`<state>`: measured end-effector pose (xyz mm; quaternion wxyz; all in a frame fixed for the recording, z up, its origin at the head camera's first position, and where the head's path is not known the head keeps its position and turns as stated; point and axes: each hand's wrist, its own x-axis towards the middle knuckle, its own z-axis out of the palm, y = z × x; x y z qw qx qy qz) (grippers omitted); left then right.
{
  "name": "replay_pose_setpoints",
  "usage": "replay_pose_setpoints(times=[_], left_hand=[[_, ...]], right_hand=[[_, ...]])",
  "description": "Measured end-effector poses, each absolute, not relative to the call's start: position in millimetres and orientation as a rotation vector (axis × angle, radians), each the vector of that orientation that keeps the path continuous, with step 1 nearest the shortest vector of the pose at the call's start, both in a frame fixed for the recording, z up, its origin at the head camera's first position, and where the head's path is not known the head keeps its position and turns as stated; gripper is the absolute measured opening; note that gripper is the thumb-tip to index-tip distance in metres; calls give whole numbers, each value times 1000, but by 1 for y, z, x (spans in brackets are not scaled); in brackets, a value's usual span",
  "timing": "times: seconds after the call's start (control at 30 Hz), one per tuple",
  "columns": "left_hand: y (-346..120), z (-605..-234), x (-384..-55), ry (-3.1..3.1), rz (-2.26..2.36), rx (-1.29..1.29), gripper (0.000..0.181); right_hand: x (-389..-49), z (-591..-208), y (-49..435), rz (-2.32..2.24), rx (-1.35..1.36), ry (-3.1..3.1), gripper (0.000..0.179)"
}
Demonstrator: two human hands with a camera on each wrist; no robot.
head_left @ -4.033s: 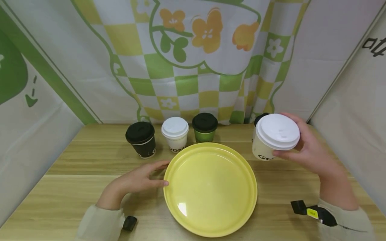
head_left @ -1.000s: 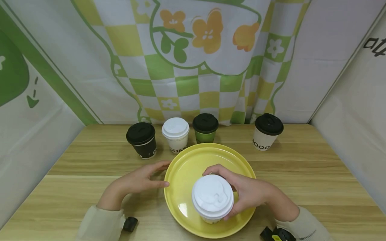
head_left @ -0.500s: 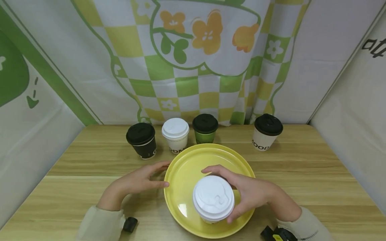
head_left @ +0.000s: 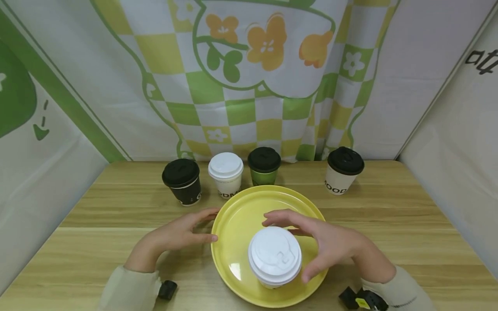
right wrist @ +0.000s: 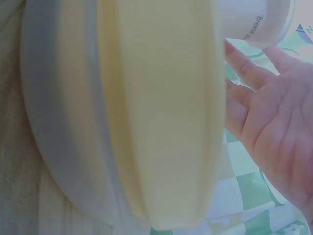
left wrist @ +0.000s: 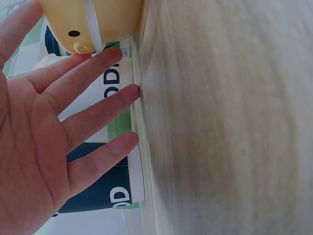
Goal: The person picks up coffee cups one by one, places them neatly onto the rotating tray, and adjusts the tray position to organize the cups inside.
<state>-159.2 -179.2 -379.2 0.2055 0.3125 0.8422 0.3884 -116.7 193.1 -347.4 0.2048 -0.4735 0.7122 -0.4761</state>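
A white-lidded paper cup (head_left: 274, 255) stands upright on the round yellow tray (head_left: 237, 216), toward its front. Around the cup's right side my right hand (head_left: 330, 242) is spread, thumb and fingers apart from it. The right wrist view shows the same hand (right wrist: 283, 112) beyond the tray's thick side (right wrist: 166, 117), near the cup's lower part (right wrist: 244, 19). My left hand (head_left: 180, 231) is at the tray's left edge, its thumb tip at the rim. In the left wrist view, its fingers (left wrist: 93, 117) are extended beside a yellow rounded side with a painted black eye (left wrist: 74, 34).
Behind the tray stand a black cup (head_left: 183, 181), a white-lidded cup (head_left: 226, 172) and a green cup with a black lid (head_left: 264, 164). A white cup with a black lid (head_left: 343, 170) is at the back right. A patterned curtain (head_left: 241, 112) hangs behind the wooden table (head_left: 116, 207).
My right hand brought the white-lidded cup from the back right onto the tray, then loosened its fingers and drew slightly away to the right. The left hand has stayed at the tray's edge.
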Motion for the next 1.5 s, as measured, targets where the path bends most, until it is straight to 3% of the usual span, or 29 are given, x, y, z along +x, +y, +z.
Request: replay_pose_setpoints(times=[0.9, 1.5], left_hand=[[-180, -380, -159, 2334, 1117, 893, 71], [-180, -382, -159, 2347, 1107, 909, 71]], right_hand=[[-122, -324, 232, -1385, -1279, 2384, 94], [-137, -310, 273, -1680, -1195, 2594, 101]])
